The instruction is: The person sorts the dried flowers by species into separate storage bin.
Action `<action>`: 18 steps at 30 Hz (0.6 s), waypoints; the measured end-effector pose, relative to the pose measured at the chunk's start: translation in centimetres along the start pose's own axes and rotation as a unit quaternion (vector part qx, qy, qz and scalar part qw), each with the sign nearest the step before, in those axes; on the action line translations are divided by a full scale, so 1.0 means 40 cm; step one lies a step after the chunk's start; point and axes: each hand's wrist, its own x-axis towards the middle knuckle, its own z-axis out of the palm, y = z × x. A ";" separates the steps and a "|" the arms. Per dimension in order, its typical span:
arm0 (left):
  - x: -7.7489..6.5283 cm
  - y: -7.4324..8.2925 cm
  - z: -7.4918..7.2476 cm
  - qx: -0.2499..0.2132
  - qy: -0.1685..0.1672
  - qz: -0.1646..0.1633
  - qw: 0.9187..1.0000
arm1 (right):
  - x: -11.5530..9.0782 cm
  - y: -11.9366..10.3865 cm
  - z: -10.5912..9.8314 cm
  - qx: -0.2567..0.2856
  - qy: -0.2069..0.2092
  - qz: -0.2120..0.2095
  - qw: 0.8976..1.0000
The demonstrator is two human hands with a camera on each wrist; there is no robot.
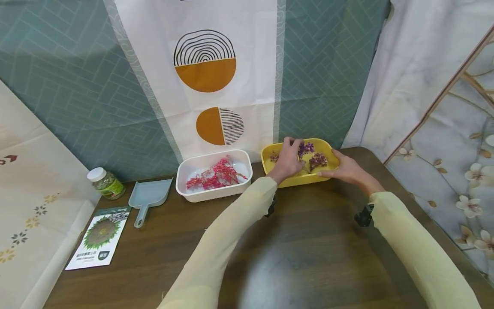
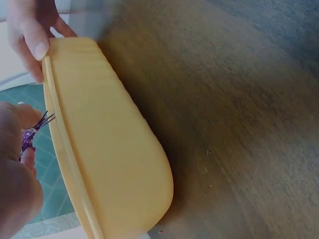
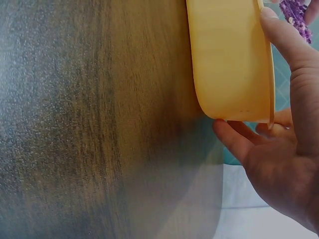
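A yellow basin (image 1: 308, 179) stands near the table's back edge with dried purple flowers inside, among them a dark reddish-purple cluster (image 1: 318, 160). Over its inside, my left hand (image 1: 287, 159) pinches a sprig of purple dried flowers (image 2: 28, 142), whose thin stems stick out past the fingers in the left wrist view. My right hand (image 1: 349, 168) grips the basin's right end, thumb at the rim and fingers against the outer wall, as the right wrist view shows. The left hand and forearm hide part of the basin's contents in the head view.
Left of the basin is a white basin (image 1: 216, 195) of pink-red dried flowers (image 1: 221, 174). Farther left are a grey-blue dustpan (image 1: 149, 193), a lidded jar (image 1: 107, 184) and a sunflower seed packet (image 1: 100, 238). Fabric-covered walls border the wooden table (image 1: 305, 257) behind and at both sides.
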 end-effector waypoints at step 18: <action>-0.006 -0.017 0.017 -0.046 -0.012 0.034 0.998 | -0.003 -0.004 0.000 0.014 0.002 0.005 1.000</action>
